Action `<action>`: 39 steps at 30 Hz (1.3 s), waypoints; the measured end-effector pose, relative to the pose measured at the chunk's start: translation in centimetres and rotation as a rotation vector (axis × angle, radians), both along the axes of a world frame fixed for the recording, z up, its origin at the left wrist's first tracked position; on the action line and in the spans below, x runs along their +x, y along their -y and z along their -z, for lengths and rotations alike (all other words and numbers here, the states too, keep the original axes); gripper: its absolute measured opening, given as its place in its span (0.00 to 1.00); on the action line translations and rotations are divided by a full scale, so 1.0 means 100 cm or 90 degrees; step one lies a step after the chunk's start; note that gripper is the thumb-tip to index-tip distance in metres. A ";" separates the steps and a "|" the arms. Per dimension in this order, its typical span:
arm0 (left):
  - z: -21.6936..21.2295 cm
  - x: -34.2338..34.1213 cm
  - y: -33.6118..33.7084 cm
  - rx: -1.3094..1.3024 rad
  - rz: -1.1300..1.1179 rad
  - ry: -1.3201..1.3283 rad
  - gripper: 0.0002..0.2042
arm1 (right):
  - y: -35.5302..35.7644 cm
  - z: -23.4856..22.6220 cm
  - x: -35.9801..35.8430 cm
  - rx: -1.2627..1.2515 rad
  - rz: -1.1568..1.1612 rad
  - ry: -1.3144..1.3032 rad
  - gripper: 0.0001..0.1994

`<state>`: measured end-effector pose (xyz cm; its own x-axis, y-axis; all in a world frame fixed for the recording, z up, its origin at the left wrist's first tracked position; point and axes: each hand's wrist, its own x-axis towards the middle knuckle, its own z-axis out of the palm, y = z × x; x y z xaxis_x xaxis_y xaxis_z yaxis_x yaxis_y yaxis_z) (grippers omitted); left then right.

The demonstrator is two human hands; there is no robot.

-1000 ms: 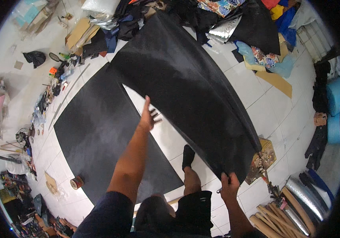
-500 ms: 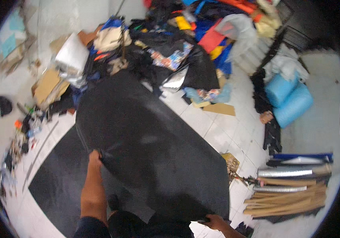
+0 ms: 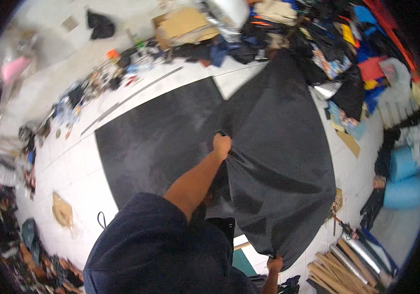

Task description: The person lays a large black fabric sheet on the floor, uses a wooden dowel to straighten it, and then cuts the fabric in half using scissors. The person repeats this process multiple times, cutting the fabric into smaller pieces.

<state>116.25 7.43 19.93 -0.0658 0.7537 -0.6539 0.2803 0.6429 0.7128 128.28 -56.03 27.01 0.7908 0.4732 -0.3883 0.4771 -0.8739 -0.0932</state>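
Since half a second ago, the upper sheet has shifted right across the lower sheet, baring more of it. One second ago the left hand was spread beside the sheet's edge; now, in the head view, it is closed on that edge, pinching up a gathered bit. Folds run from the grip across the black surface. The right hand, near the lower edge of the picture, is closed on the near end of the same sheet, which bunches to a point there; some of its fingers are hidden.

The upper sheet stretches from a heap of scraps at the far side down to the right hand, overlapping the right part of the lower sheet. The lower sheet, also black, lies flat on white tiles, its near part hidden behind the person's sleeve. Beyond its far left edge lies a thin grey strip. To the right, near the right hand, is a stack of brown poles, with blue rolls farther up.
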 end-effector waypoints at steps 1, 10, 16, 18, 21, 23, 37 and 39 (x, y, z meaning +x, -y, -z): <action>0.008 -0.037 0.001 -0.001 -0.010 0.008 0.20 | -0.005 0.007 -0.036 -0.054 0.008 -0.017 0.17; 0.028 -0.273 0.011 0.085 0.024 0.072 0.21 | -0.013 0.051 -0.280 -0.037 0.004 0.087 0.15; -0.020 -0.365 0.026 0.010 0.010 0.175 0.25 | -0.013 0.025 -0.452 0.023 0.096 0.197 0.14; -0.027 -0.409 0.020 0.047 0.049 0.165 0.25 | -0.022 0.027 -0.501 0.000 0.097 0.225 0.13; -0.014 -0.488 0.009 0.074 0.045 0.154 0.26 | -0.048 0.025 -0.576 0.002 0.138 0.210 0.11; -0.019 -0.532 0.006 -0.006 0.055 0.138 0.28 | -0.060 0.024 -0.629 -0.019 0.143 0.229 0.11; -0.033 -0.796 0.017 0.056 0.065 0.204 0.25 | -0.031 -0.028 -0.876 -0.111 0.162 0.171 0.09; -0.016 -0.831 0.021 0.097 0.063 0.179 0.25 | -0.026 -0.028 -0.906 -0.076 0.145 0.211 0.08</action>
